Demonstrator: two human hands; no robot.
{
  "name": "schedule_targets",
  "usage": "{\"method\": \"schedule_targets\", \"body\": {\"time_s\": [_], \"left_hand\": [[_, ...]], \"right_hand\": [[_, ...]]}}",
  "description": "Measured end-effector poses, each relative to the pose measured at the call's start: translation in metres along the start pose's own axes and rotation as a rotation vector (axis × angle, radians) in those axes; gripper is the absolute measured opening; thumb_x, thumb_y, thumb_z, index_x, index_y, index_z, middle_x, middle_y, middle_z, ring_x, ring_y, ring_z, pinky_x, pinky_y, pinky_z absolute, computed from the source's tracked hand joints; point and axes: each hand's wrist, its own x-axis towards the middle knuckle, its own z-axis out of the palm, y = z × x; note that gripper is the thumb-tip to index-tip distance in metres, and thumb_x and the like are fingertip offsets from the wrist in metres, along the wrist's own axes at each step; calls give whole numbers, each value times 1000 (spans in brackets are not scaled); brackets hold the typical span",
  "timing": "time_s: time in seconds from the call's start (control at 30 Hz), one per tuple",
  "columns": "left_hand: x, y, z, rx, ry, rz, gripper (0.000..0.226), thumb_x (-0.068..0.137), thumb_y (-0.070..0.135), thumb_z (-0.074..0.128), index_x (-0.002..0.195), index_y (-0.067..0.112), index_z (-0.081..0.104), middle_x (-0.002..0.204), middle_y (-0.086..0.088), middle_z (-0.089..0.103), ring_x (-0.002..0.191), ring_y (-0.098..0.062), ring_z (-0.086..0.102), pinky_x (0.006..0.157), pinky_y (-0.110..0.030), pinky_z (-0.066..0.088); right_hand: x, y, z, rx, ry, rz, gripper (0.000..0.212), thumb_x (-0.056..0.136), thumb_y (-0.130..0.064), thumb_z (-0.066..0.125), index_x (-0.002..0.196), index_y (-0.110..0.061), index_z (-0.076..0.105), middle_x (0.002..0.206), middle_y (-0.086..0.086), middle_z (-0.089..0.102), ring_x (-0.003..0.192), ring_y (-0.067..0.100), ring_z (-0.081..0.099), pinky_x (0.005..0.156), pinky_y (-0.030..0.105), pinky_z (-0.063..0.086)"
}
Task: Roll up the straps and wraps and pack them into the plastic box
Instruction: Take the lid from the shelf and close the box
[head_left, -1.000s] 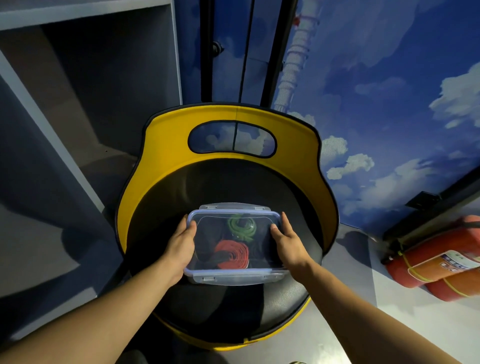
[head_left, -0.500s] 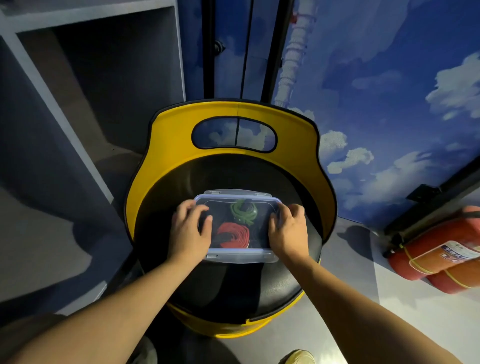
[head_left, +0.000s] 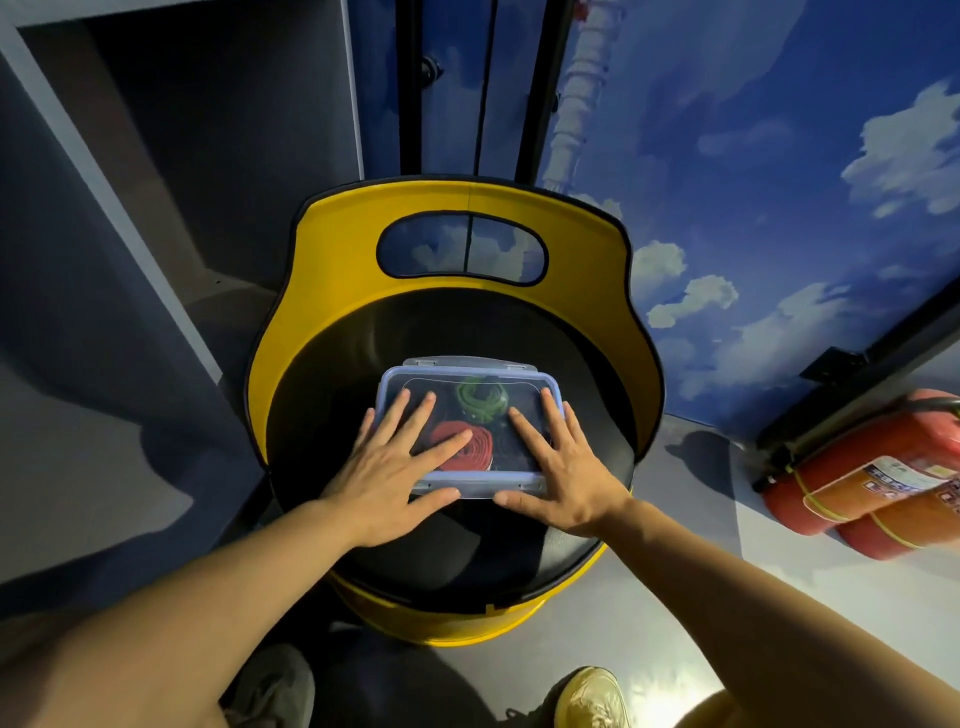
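A blue wall painted with white clouds (head_left: 779, 182) fills the far right of the view, and a grey open shelf unit (head_left: 156, 208) stands on the far left. Between them sits a round chair with a yellow curved back and a black padded seat (head_left: 332, 291); an oval cut-out pierces the back. Two red fire extinguishers with orange labels (head_left: 872, 478) lie on the pale floor to the right, against the wall.

On the black seat rests a clear rectangular plastic box with a pale blue-rimmed lid (head_left: 470, 376), the lid in place over it. The left hand (head_left: 387, 473) lies flat on the lid's left part, fingers straight and spread, thumb stretched along the near edge. The right hand (head_left: 563, 467) lies flat on the right part in the same way, fingers straight, thumb along the near edge.

Through the lid show a rolled red strap (head_left: 467, 447) in the near middle and a rolled green strap (head_left: 480, 400) just beyond it. A darker item lies beside them, too dim to make out.

Two shoes sit at the near edge, a grey shoe (head_left: 275, 686) left and a tan shoe (head_left: 592, 699) right.
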Motion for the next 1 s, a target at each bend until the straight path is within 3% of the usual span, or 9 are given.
{"method": "schedule_targets", "body": {"time_s": [0.13,0.4,0.53,0.63,0.7,0.8,0.9,1.0], "left_hand": [[4,-2,6,24,42,-4,69,86,80,5,150,61,-13,164,3,-30,149,-26,-34,123,-54,-11],[7,-3,13,-38,119,8,69,87,76,18,153,57,7,168,4,-9,155,-29,-13,123,-57,0],[6,-6,7,-187,106,-27,81,86,75,45,155,52,10,168,12,-10,153,-14,-23,126,-53,1],[-1,-2,2,-487,162,-212,113,73,68,75,161,37,10,167,12,-18,154,-12,-18,126,-45,9],[-7,9,-4,-676,151,-402,136,64,59,87,161,31,-4,167,7,-20,156,-19,-4,122,-42,18],[-4,14,2,-813,171,-567,145,56,49,95,161,29,-2,166,0,17,149,-23,27,118,-43,33],[0,10,13,-860,218,-587,141,41,59,93,156,32,16,152,2,43,134,-23,48,106,-50,48],[2,9,16,-884,263,-576,136,39,61,92,153,34,22,146,5,48,128,-21,54,99,-50,53]], "right_hand": [[4,7,10,-69,-29,24,105,85,-85,41,161,-24,1,164,24,-13,152,43,-12,120,63,11],[3,4,12,-61,-73,113,99,83,-86,33,160,-34,-2,166,15,-18,151,46,-10,121,62,15],[2,-2,5,25,-58,120,105,79,-91,37,160,-34,1,166,11,-18,153,41,-6,122,59,18],[-7,-9,-5,289,-17,254,124,70,-85,59,161,-27,-2,166,3,-22,154,25,10,122,38,27],[-12,-16,-9,365,-11,343,131,68,-73,73,160,-25,-6,167,1,-13,154,18,11,119,28,27],[-10,-22,-10,441,68,408,129,66,-52,88,161,-25,4,159,-2,26,142,13,34,107,15,30],[-6,-22,-10,474,88,466,129,64,-43,93,161,-29,9,149,0,41,131,15,46,104,20,38],[-2,-19,-5,484,87,498,127,63,-44,92,160,-33,10,145,2,45,130,19,50,105,28,44]]}}
